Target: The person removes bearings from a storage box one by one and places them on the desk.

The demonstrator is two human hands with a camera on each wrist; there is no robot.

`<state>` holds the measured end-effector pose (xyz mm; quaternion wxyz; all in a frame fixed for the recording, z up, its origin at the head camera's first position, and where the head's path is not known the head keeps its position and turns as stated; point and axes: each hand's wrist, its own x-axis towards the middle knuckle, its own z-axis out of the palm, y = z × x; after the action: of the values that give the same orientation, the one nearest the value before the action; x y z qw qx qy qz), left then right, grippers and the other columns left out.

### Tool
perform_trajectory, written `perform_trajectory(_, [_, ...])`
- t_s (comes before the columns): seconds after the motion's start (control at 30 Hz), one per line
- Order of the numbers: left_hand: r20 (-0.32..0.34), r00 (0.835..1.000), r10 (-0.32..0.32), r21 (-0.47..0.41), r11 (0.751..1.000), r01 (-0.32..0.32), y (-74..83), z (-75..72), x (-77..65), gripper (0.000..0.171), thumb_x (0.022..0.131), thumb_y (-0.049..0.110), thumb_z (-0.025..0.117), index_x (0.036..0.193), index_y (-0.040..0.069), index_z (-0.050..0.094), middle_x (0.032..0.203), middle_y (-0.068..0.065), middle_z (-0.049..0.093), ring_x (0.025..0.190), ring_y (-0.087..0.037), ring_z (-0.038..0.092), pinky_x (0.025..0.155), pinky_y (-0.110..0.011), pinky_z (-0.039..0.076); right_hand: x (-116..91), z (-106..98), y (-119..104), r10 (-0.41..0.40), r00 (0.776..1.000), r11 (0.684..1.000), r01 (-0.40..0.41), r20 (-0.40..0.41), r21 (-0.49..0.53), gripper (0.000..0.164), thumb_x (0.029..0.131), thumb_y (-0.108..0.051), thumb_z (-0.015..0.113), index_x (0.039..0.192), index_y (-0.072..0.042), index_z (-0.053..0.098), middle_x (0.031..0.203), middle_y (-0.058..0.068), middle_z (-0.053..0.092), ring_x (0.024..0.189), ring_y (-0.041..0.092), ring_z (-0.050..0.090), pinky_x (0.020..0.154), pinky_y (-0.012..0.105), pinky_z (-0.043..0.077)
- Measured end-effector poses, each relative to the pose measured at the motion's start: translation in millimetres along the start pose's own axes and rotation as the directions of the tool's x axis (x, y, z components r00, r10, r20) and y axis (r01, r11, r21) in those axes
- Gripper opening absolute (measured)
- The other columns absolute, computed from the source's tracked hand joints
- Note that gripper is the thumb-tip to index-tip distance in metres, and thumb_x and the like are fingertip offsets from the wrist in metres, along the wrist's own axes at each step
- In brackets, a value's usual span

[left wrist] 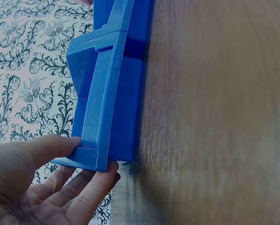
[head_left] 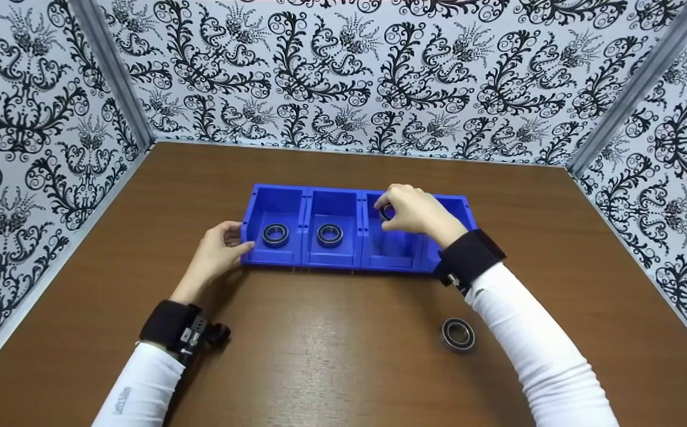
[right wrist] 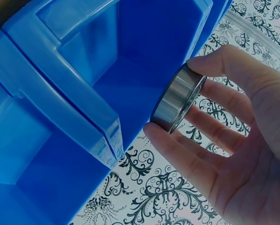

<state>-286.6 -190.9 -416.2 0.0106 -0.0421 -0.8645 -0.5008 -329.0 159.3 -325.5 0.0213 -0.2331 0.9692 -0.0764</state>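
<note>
My right hand (head_left: 413, 209) pinches a ball bearing (right wrist: 177, 99) between thumb and fingers, over the third compartment of a blue bin row (head_left: 331, 261). In the right wrist view the bearing's steel outer ring faces the camera, close to the bin's rim. My left hand (head_left: 219, 249) grips the left end wall of the bin row, its thumb (left wrist: 60, 146) on the inner side and fingers beneath the outside. One bearing (head_left: 275, 235) lies flat in the leftmost compartment and another bearing (head_left: 330, 235) in the second. The right hand and wrist partly hide the fourth compartment.
A loose bearing (head_left: 457, 335) lies on the brown table (head_left: 320, 356) near my right forearm. Patterned black-and-white walls (head_left: 343, 71) with grey metal corner posts (head_left: 118, 71) enclose the table at the back and sides.
</note>
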Motion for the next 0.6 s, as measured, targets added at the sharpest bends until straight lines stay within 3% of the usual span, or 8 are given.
perform_trajectory(0.6, [0.001, 1.000, -0.012, -0.007, 1.000, 0.012, -0.1, 0.0, 1.0, 0.048, 0.085, 0.009, 0.061, 0.126, -0.010, 0.045, 0.124, -0.030, 0.054, 0.114, -0.039, 0.055, 0.099, -0.044, 0.046, -11.5, -7.5, -6.9, 0.020, 1.000, 1.000, -0.020, -0.012, -0.016, 0.041, 0.070, -0.024, 0.068, 0.111, -0.019, 0.067, 0.113, 0.004, 0.061, 0.107, 0.026, 0.057, 0.087, 0.045, 0.050])
